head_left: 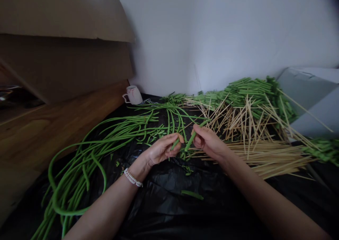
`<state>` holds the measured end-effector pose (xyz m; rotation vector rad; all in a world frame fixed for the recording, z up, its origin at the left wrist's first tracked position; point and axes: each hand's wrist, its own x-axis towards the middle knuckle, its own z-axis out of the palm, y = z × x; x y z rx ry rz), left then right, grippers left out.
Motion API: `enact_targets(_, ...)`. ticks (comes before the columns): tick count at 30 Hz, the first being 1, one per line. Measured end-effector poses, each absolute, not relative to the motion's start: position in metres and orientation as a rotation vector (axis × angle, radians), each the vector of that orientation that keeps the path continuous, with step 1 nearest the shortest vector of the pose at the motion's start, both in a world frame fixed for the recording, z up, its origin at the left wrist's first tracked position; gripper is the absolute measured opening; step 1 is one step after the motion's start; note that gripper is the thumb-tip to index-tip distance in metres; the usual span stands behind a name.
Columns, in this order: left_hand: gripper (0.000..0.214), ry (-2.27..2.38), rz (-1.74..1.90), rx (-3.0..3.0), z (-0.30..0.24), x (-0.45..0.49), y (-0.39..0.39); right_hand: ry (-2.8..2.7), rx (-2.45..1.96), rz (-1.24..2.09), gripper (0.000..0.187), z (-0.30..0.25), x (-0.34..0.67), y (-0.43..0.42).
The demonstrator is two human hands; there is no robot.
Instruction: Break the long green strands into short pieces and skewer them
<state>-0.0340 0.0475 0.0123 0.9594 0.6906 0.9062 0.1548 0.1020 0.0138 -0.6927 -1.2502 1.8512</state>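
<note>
In the middle of the head view, my left hand (163,148) pinches a short piece of long bean (175,144) between thumb and fingers. Just to its right, my right hand (209,140) holds another cut length of long bean (189,143), tilted up to the right. The two hands are close but apart. Small bean bits lie under them on black plastic sheeting (164,197). One loose bean piece (192,194) rests nearer to me. Whole long beans (79,173) sprawl in a curved heap at the left, beside my left forearm.
Bamboo skewers (272,155) lie in a loose pile at the right, some crossing. Behind them are stacked bean pieces (249,91) and a pale box (312,95). A mug (134,95) stands by the wall, with a large cardboard box (66,63) to its left.
</note>
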Motion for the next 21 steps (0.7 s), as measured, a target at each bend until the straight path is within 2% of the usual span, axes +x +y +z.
enact_targets(4, 0.032, 0.819, 0.902, 1.046, 0.011, -0.033, 0.049, -1.450, -0.747, 1.787, 0.042, 0.014, 0.149, 0.093)
enact_targets(9, 0.033, 0.886, 0.823, 1.112, 0.010, -0.030, 0.047, -1.494, -0.783, 1.778, 0.035, 0.016, 0.148, 0.091)
enact_targets(16, 0.030, 0.922, 0.995, 0.953, 0.007, -0.030, 0.052, -1.214, -0.728, 1.772, 0.031, 0.013, 0.153, 0.102)
enact_targets(21, 0.026, 0.845, 1.146, 0.908, 0.002, -0.030, 0.056, -1.308, -0.712, 1.701, 0.024, 0.011, 0.150, 0.098)
